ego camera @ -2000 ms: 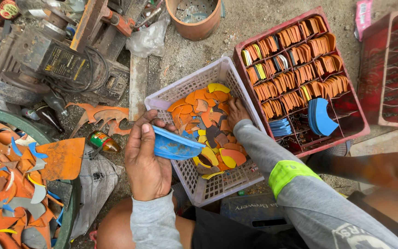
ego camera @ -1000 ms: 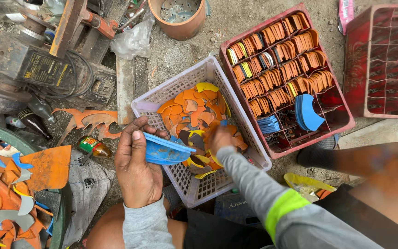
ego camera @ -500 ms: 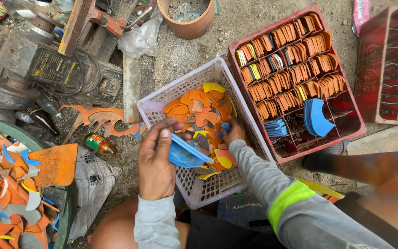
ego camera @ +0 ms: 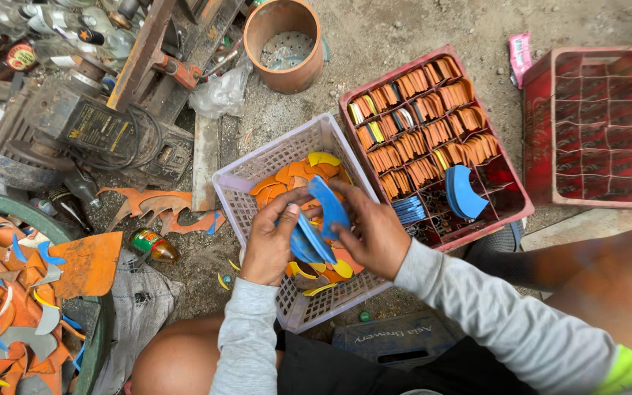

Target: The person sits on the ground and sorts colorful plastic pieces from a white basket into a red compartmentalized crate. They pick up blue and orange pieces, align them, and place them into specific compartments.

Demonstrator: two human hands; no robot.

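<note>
Both grips clasp blue pieces point(ego camera: 314, 235) over basket point(ego camera: 257, 164)

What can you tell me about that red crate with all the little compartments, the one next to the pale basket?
The red crate looks like worn plastic, split by a grid into small cells. It sits on sandy ground, skewed, its near corner close against the pale basket. Most far cells hold upright stacks of orange pieces, a few yellow among them. Near cells hold stacked blue pieces and one big curved blue piece. Neither hand touches it.
</note>
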